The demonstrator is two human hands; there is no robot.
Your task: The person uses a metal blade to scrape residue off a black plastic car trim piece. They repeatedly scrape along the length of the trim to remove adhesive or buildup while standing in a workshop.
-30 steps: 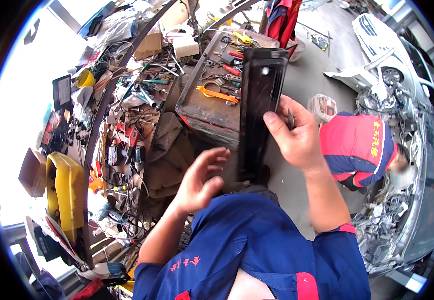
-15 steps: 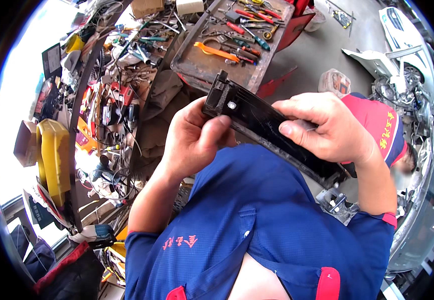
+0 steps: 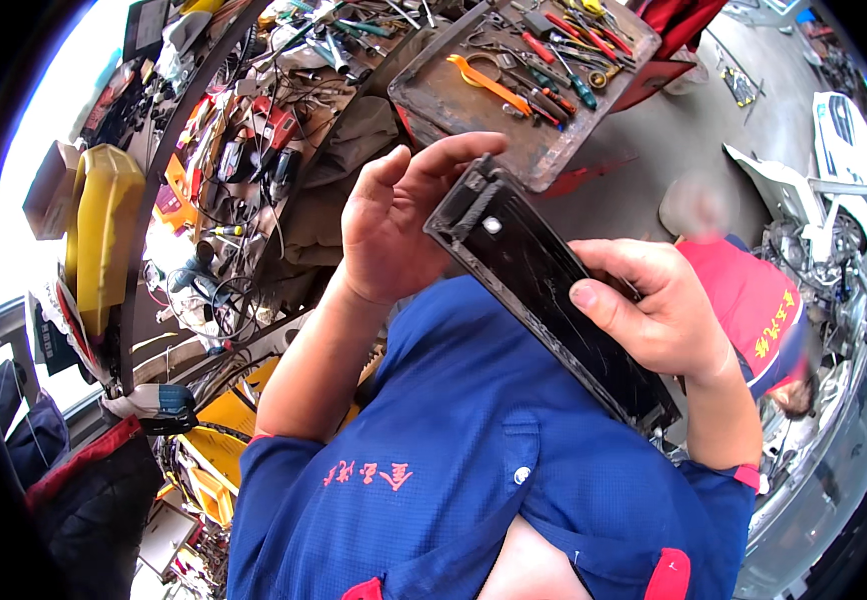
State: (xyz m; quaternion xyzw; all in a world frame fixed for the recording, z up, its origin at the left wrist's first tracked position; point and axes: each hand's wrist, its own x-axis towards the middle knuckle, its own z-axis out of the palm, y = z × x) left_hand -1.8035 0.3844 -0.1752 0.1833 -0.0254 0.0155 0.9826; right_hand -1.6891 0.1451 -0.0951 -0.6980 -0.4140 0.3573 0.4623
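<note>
A long, flat black plastic part (image 3: 552, 292) with raised edges hangs tilted in front of my chest, its lower end toward my right. Near its upper end shows a small white spot, perhaps a clip. My right hand (image 3: 656, 310) grips the far long edge, thumb on the face and fingers mostly hidden behind. Beside the upper end is my left hand (image 3: 394, 225), thumb raised and fingers stretched out past the corner. Whether its fingertips touch the part from behind I cannot tell.
Ahead stands a tool tray (image 3: 424, 95) holding pliers, screwdrivers and an orange pry tool (image 3: 492, 88). Left is a cluttered bench with cables, tools and a yellow container (image 3: 104, 225). At right a co-worker in a red and blue shirt (image 3: 739, 300) bends beside a partly dismantled car (image 3: 824, 480).
My left hand has let go of the part's upper end, thumb lifted and fingers opened. My right hand keeps its grip. The part now slants more steeply; the view has shifted.
</note>
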